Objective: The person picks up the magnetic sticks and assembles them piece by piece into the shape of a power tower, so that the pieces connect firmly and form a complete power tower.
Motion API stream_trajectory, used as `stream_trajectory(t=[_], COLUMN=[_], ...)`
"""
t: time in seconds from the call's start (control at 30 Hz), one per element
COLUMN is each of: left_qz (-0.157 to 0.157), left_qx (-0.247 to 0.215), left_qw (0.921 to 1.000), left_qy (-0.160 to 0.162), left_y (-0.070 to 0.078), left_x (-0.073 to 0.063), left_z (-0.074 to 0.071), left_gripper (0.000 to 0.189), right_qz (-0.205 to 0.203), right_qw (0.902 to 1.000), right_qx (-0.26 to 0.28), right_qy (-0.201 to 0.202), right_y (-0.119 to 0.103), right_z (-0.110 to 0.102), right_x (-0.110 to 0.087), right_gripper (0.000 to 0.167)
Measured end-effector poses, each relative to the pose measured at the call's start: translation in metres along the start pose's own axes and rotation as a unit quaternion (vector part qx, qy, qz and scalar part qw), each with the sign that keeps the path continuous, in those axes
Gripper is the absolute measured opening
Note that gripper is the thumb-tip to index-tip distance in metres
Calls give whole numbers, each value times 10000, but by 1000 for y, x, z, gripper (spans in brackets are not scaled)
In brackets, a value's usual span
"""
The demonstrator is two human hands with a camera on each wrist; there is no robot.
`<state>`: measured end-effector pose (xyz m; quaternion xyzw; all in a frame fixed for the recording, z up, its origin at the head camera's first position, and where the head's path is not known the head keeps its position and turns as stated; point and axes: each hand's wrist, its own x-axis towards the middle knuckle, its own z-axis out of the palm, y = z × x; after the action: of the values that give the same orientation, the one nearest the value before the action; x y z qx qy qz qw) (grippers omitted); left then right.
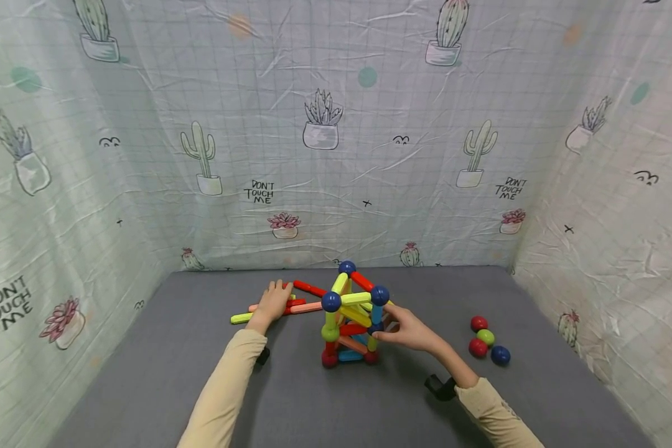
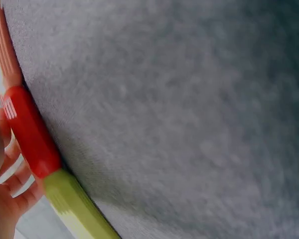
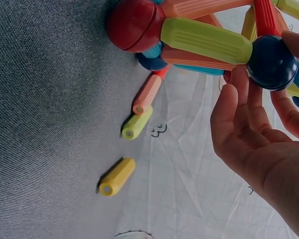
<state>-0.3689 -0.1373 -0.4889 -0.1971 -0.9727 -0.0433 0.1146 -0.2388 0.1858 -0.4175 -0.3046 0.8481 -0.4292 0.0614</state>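
Note:
A frame of coloured magnetic-looking rods and balls [image 1: 355, 316] stands on the grey surface. My right hand [image 1: 407, 330] holds it at a blue ball [image 3: 272, 63] on its right side, thumb on one side and fingers on the other. A green rod [image 3: 207, 40] joins that ball to a red ball [image 3: 135, 25] at the base. Left of the frame, my left hand [image 1: 271, 303] lies over a group of loose rods [image 1: 308, 307]. Its fingers are spread beside a red rod [image 2: 31, 132] and a green rod [image 2: 78, 205]; the hand partly hides the group.
Two red balls, a green ball [image 1: 485, 337] and a blue ball [image 1: 501, 355] lie at the right. A loose yellow rod [image 3: 117, 177] lies beyond the frame in the right wrist view. Cactus-printed cloth [image 1: 364, 168] hangs behind and along both sides.

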Motion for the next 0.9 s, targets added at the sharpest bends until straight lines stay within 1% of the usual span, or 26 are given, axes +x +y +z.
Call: stream_trajectory(t=[0.13,0.2,0.27,0.33,0.4,0.43,0.47,0.5,0.53,0.6,0.67,0.7,0.73,0.77,0.8,0.87,0.9], left_qz=[81,167,247,311,283,270,264,272,277,378,510,583,656,728,810,886,913], left_qx=[-44,15,62,-50,-577,-1014,-1575,-2147,-2775,-3983,-4899,-5209,-5450,-5620,-5723,-5828,-5882], left_qw=[9997,9998,9996,9977,9917,9856,9760,9635,9470,9052,8633,8469,8328,8223,8152,8077,8035], left_qy=[-218,-147,110,603,1116,1325,1483,1575,1595,1432,1099,901,709,514,363,136,70], left_y=[-4,-6,-8,-7,0,5,13,21,30,50,69,78,85,92,97,105,107], left_x=[-2,-4,-5,-3,2,5,9,13,16,22,26,26,27,27,27,25,25], left_z=[-2,-2,-3,-6,-16,-23,-33,-43,-56,-81,-105,-114,-123,-129,-134,-141,-143], left_gripper=[30,26,23,21,21,24,25,26,27,29,32,33,35,36,37,38,38], right_qz=[29,43,63,69,80,85,90,92,95,90,78,70,64,67,70,92,98], right_qw=[10000,10000,9999,9999,9999,9999,9999,9999,9999,9999,9999,9999,9999,9999,9999,9999,9999], right_qx=[-20,-68,-89,-84,-65,-51,-40,-32,-33,-60,-95,-110,-130,-139,-142,-117,-110], right_qy=[-33,-36,-33,-36,-47,-53,-58,-63,-63,-55,-34,-26,-15,-6,1,4,8], right_y=[-15,-18,-19,-19,-19,-19,-19,-19,-19,-20,-20,-21,-21,-22,-22,-23,-24], right_z=[-4,-5,-5,-5,-5,-5,-5,-5,-5,-5,-6,-6,-6,-6,-6,-5,-5], right_x=[-3,-3,-3,-3,-3,-3,-4,-4,-4,-4,-4,-4,-5,-5,-5,-5,-4], right_gripper=[44,44,44,45,46,46,46,46,46,46,46,46,46,46,46,45,45])
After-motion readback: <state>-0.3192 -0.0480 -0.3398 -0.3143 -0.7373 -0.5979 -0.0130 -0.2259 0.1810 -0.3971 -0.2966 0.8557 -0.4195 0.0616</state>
